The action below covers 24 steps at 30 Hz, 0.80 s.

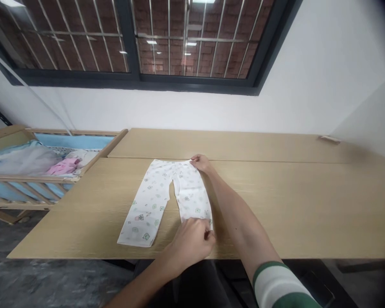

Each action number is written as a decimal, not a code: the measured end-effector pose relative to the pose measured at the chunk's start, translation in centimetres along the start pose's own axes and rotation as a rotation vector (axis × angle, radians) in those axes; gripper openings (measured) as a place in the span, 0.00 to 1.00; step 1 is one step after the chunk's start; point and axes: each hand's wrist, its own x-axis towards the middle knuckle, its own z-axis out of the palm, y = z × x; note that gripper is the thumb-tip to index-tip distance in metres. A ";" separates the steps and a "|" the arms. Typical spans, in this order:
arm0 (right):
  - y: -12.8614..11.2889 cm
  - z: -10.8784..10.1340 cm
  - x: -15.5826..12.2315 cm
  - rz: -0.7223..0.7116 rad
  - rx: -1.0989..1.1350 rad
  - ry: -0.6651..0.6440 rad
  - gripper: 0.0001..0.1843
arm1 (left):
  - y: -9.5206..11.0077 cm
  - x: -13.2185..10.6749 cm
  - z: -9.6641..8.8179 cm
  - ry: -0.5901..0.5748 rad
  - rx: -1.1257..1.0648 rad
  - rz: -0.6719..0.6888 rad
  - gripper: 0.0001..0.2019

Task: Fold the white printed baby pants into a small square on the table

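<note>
A small pair of white baby trousers [157,196] with a green print lies flat on the wooden table [291,201], waistband away from me and legs toward me. My left hand [192,241] is closed in a pinch on the cuff of the right trouser leg near the table's front edge. My right hand [201,163] reaches across to the far right corner of the waistband and grips it with closed fingers. The arm of that hand wears a green and white striped sleeve.
A wooden baby cot [35,171] stands to the left of the table, with blue lining and a pile of pale and pink clothes [64,166] inside. A white wall and a dark-framed window [137,42] lie behind. A small flat object [330,138] rests at the table's far right.
</note>
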 end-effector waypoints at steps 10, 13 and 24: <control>-7.4 6.0 0.7 -0.036 -0.031 0.096 0.13 | -6.1 -7.8 -6.1 0.396 -0.392 -0.148 0.16; -9.7 9.9 0.6 -0.037 -0.090 0.058 0.15 | -8.5 -9.9 -7.3 0.477 -0.378 -0.169 0.17; -11.0 19.4 -0.6 -0.005 -0.375 0.032 0.12 | -14.1 -14.1 -8.3 0.477 -0.017 -0.400 0.12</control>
